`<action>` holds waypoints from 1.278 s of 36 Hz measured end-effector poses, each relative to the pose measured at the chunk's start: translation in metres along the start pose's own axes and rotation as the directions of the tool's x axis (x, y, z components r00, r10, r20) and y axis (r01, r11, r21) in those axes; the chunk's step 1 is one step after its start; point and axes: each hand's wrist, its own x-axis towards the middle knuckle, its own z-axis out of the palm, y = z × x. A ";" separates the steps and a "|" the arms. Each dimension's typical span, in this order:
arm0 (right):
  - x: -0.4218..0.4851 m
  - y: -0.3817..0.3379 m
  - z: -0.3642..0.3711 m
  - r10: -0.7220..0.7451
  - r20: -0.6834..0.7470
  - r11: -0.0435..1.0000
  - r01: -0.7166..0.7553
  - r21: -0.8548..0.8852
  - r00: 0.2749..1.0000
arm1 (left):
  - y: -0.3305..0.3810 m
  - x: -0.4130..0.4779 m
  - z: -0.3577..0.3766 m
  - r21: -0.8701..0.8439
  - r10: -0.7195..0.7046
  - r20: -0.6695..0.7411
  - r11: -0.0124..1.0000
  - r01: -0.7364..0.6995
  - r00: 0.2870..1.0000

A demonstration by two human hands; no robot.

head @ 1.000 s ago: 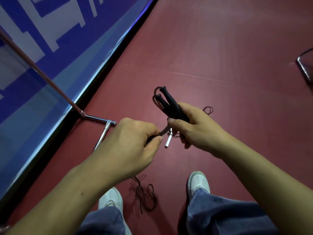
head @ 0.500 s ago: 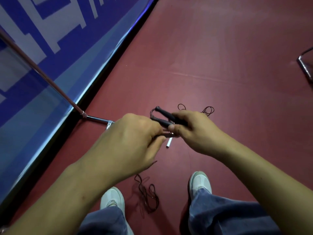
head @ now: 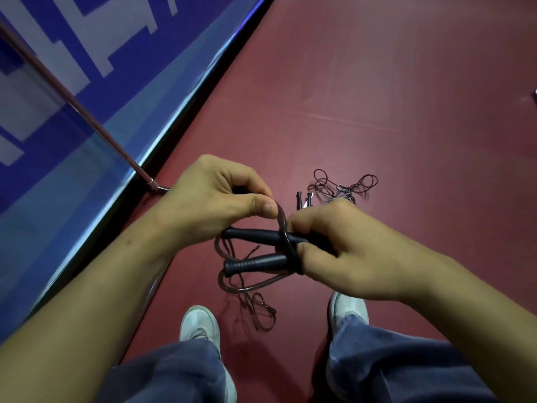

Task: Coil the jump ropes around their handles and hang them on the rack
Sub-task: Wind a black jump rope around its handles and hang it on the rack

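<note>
Your left hand [head: 212, 199] is pinching the dark rope [head: 280, 216] between thumb and forefinger, your right hand [head: 343, 251] is gripping both black handles [head: 255, 261] with curled fingers, you are standing on a red floor [head: 377, 97] beside a blue wall panel [head: 87, 82].

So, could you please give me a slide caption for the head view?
Right hand holds two black handles side by side while the left hand pinches the cord looped around them.

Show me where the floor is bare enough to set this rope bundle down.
Bare: the red floor beyond and right of the rope tangle, up to the frame edge, and the strip between that tangle and the blue wall panel. Crowded: loose loops between the shoes, and the rack foot by the left hand.
</note>
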 end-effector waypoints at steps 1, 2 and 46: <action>0.000 0.000 0.001 0.003 -0.016 1.000 -0.004 -0.017 1.000 | -0.003 0.001 0.002 -0.040 -0.027 0.026 0.999 0.028 0.999; 0.001 0.002 0.001 0.015 -0.021 1.000 -0.015 -0.024 1.000 | -0.007 0.002 0.004 -0.086 -0.057 0.054 0.994 0.061 0.997; 0.016 0.038 -0.007 0.073 -0.237 0.949 0.005 0.315 0.969 | -0.004 0.004 0.038 -0.476 -0.224 0.006 0.856 0.200 0.974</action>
